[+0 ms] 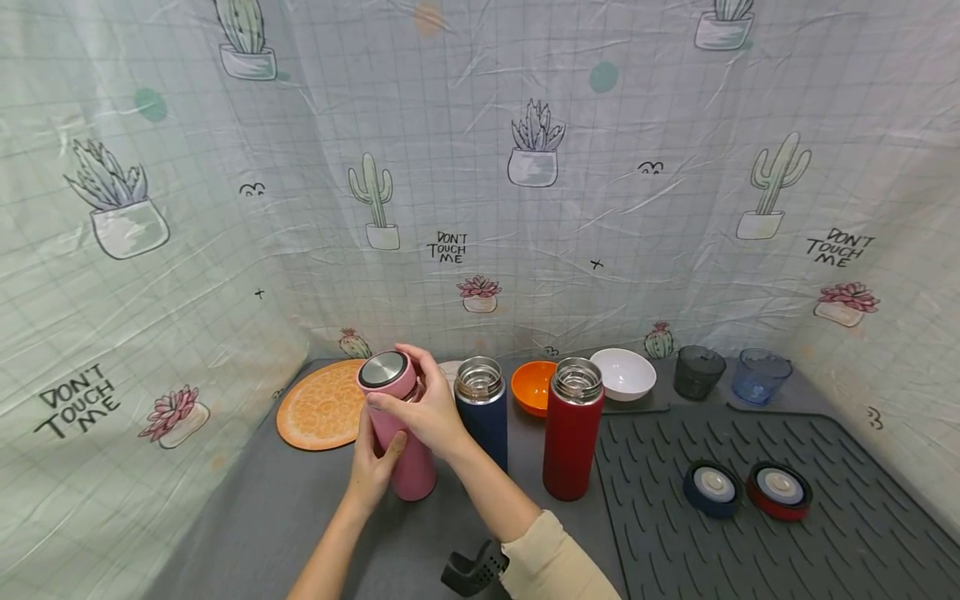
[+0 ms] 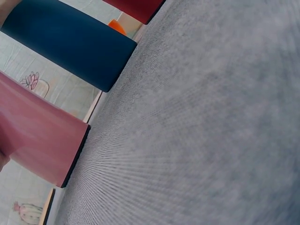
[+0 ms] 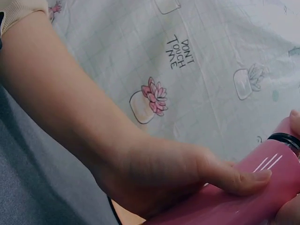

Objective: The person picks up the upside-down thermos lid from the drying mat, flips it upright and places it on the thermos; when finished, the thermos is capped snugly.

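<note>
My left hand (image 1: 371,471) grips the body of a pink thermos bottle (image 1: 415,475), its thumb (image 3: 239,181) lying along the side. Fingers and thumb of my right hand (image 1: 427,412) hold the pink lid (image 1: 386,372) with its silver top. A dark ring shows between lid and body in the right wrist view. The bottle leans slightly, its base (image 2: 75,154) down at the grey cloth. Just right of it stands a navy bottle (image 1: 482,421) without a lid, then a lidless red bottle (image 1: 573,446); both show steel rims.
On a black ribbed mat (image 1: 675,550) lie a navy lid (image 1: 712,490) and a red lid (image 1: 780,490). Behind are an orange bowl (image 1: 531,387), a white bowl (image 1: 624,374), a dark cup (image 1: 699,372) and a blue cup (image 1: 761,377). An orange-patterned round mat (image 1: 318,408) lies left.
</note>
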Motion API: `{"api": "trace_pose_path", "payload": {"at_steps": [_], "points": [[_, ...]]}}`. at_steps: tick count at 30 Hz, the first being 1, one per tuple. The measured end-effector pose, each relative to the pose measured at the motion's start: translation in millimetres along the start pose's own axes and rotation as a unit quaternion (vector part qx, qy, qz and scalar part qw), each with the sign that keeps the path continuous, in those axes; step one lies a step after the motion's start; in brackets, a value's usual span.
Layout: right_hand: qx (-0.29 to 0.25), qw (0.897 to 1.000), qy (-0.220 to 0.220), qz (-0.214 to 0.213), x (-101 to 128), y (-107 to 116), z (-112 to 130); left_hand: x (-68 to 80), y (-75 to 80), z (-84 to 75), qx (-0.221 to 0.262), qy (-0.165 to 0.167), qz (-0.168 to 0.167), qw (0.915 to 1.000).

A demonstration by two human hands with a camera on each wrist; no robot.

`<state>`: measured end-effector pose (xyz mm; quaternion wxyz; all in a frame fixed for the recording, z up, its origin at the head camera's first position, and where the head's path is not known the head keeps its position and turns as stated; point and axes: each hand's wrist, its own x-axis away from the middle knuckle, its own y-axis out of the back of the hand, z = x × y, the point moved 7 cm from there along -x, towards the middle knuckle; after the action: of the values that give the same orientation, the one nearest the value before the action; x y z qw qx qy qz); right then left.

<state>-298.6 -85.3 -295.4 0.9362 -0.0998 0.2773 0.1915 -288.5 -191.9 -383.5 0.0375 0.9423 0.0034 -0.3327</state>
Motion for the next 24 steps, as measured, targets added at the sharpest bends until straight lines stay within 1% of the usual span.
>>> {"api": "trace_pose_path", "payload": {"at_steps": [2, 5, 8, 11, 14, 16, 18, 21, 24], "points": [[0.005, 1.0, 0.0, -0.003, 2, -1, 6, -0.1, -1.4, -6.3, 0.001, 0.003, 0.0, 1.0], [0.007, 1.0, -0.007, -0.008, 2, -1, 7, 0.1, -3.6, -15.6, -0.002, 0.004, -0.001, 1.0], [0.017, 1.0, -0.015, -0.012, 2, -2, 8, 0.5, -4.6, -19.5, -0.003, 0.0, 0.0, 1.0], [0.029, 0.999, -0.024, 0.001, 2, -4, 8, 0.9, -4.7, -20.1, -0.005, 0.003, -0.004, 1.0], [0.038, 0.999, -0.03, 0.024, 3, -5, 9, 1.0, -4.1, -19.8, -0.012, 0.01, -0.009, 0.9998], [0.031, 0.998, -0.033, 0.035, 3, -5, 9, 1.0, -3.6, -19.1, -0.013, 0.009, -0.01, 0.9998], [0.02, 0.999, -0.031, 0.037, 3, -5, 9, 0.8, -3.1, -17.3, -0.012, 0.005, -0.008, 0.9999], [-0.004, 0.999, -0.028, 0.025, 3, -3, 8, 0.6, -1.0, -7.7, -0.007, 0.006, -0.003, 1.0], [-0.017, 0.999, -0.025, 0.01, 3, -1, 6, 1.0, 1.1, 2.9, -0.005, 0.012, 0.0, 0.9999]]}}
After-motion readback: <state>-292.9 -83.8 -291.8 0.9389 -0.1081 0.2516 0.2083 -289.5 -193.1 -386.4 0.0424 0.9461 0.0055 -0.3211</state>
